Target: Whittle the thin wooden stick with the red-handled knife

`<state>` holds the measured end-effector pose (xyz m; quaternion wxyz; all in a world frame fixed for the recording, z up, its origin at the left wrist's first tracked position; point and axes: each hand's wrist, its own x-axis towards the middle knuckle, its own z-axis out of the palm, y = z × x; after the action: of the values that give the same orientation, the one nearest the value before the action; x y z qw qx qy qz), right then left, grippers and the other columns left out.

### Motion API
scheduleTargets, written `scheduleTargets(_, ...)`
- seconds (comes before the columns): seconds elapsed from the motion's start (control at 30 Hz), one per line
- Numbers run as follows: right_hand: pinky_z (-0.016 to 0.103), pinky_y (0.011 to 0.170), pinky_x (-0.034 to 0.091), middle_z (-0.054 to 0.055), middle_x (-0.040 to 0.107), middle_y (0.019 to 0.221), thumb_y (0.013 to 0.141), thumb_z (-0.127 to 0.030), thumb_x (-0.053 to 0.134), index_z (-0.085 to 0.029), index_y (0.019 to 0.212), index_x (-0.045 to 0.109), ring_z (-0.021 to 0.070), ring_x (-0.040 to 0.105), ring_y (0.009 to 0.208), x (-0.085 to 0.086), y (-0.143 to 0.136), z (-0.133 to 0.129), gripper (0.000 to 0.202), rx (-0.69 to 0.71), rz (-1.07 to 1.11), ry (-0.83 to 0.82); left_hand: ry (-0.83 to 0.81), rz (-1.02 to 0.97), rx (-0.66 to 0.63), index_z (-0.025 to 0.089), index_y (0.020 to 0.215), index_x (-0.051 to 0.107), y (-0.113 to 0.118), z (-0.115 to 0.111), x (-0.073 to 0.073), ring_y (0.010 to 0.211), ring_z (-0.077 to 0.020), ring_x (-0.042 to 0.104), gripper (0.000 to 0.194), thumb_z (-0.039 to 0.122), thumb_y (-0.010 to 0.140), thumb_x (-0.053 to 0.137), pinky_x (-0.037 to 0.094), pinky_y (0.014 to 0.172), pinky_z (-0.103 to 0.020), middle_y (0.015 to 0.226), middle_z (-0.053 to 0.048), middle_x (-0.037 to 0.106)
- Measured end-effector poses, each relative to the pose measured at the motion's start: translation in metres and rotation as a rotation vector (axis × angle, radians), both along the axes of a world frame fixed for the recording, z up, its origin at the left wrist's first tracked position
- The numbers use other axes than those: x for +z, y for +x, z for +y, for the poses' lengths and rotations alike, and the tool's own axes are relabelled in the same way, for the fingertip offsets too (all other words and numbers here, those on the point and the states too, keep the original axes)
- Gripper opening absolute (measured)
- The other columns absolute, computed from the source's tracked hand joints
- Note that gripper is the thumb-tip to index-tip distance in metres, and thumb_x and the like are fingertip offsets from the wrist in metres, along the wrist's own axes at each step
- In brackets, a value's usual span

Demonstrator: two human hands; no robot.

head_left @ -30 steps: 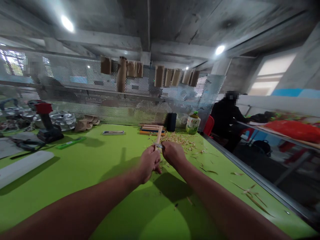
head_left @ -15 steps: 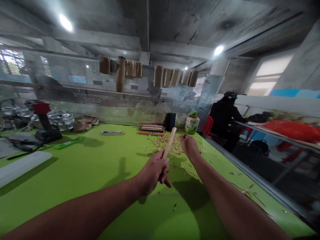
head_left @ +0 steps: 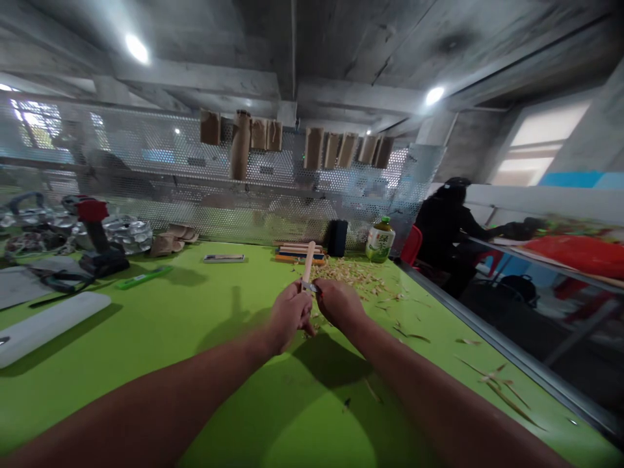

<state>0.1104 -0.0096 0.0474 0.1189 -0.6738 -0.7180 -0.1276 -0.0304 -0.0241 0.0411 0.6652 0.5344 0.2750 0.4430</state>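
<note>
My left hand is closed round the lower part of a pale wooden stick, whose free end points up and away from me. My right hand grips a knife, its handle mostly hidden in the fist. The knife's short blade lies across the stick just above my left fingers. Behind the hands, wood shavings are scattered over the green table.
Beyond the shavings stand a case of wooden sticks, a black box and a drink bottle. A cordless drill, a green cutter and a white block lie left. A person sits at the right.
My right hand has come left and nearer, bringing the blade onto the stick. My left hand has shifted slightly left, and the stick stands more upright.
</note>
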Motion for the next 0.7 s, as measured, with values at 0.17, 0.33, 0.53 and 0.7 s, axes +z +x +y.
scheduleTargets(0.17, 0.024, 0.062, 0.033, 0.006, 0.071, 0.085, 0.089, -0.023, 0.042, -0.021, 0.088, 0.066, 0.0166, 0.062, 0.076, 0.003, 0.008, 0.003, 0.024, 0.0, -0.013, 0.066, -0.024, -0.022, -0.034, 0.02, 0.09, 0.045, 0.001, -0.01, 0.007, 0.036, -0.0041, 0.024, 0.011, 0.026, 0.081, 0.049, 0.043, 0.038, -0.021, 0.055, 0.011, 0.034)
scheduleTargets(0.33, 0.024, 0.066, 0.035, 0.007, 0.07, 0.086, 0.091, -0.025, 0.04, -0.02, 0.089, 0.067, 0.0174, 0.062, 0.079, 0.004, 0.012, 0.008, 0.027, -0.019, 0.003, 0.093, -0.046, -0.007, -0.105, 0.02, 0.104, 0.048, 0.001, -0.015, 0.01, 0.038, -0.0052, 0.023, 0.024, 0.026, 0.081, 0.049, 0.043, 0.04, -0.021, 0.056, 0.01, 0.034)
scheduleTargets(0.53, 0.025, 0.068, 0.038, 0.01, 0.071, 0.088, 0.092, -0.026, 0.038, -0.02, 0.097, 0.069, 0.019, 0.064, 0.081, 0.004, 0.039, 0.023, 0.032, -0.184, 0.114, 0.122, -0.092, 0.049, -0.181, 0.018, 0.131, 0.039, 0.0, -0.032, 0.005, 0.041, -0.0062, 0.027, 0.047, 0.028, 0.086, 0.049, 0.042, 0.04, -0.021, 0.059, 0.008, 0.038)
scheduleTargets(0.7, 0.027, 0.068, 0.041, 0.013, 0.07, 0.099, 0.092, -0.03, 0.041, -0.017, 0.103, 0.07, 0.0232, 0.065, 0.088, 0.005, 0.088, 0.036, 0.034, -0.439, 0.313, 0.002, 0.023, 0.074, -0.43, 0.019, 0.132, 0.042, 0.002, -0.055, 0.002, 0.043, -0.0048, 0.032, 0.046, 0.032, 0.089, 0.051, 0.043, 0.04, -0.018, 0.061, 0.007, 0.04)
